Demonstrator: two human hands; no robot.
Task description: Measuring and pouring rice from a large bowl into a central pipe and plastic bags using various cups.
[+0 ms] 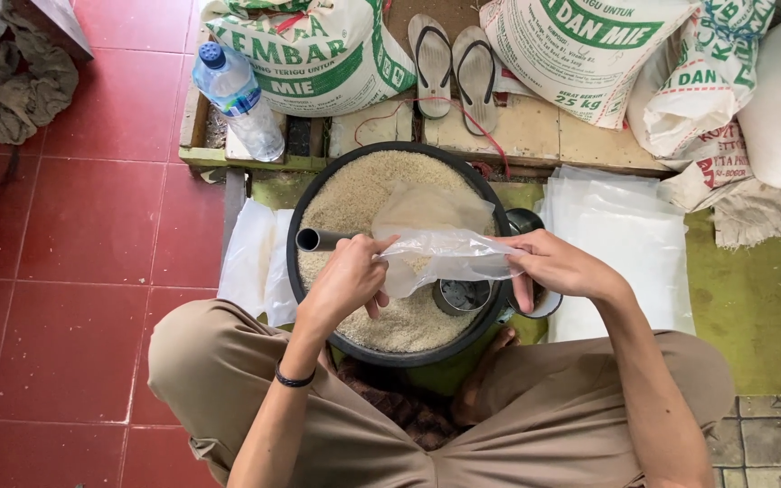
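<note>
Red tile floor [92,226] on one side, green mat [743,298] on the other; person sits cross-legged over a wide black basin [305,212] heaped with pale grain [354,194]. Printed sacks [318,54] and a pair of sandals [454,68] sit on a wooden pallet behind, water bottle [239,99] at its corner.

Progress, as a judgement: filling looks just begun. Clear plastic bag [440,258] holds little grain, mostly limp. Stack of flat empty bags [621,244] lies beside the basin; no filled bags in view. Small metal can [463,294] sits in the grain.

Pose: left hand [345,280] is closed on the bag's mouth edge, just beside a grey tube handle [318,239]; whether it also grips the handle is unclear. Right hand [558,267] pinches the bag's other end, fingers curled. Both wrists are low over the basin, bag stretched horizontally between them.
</note>
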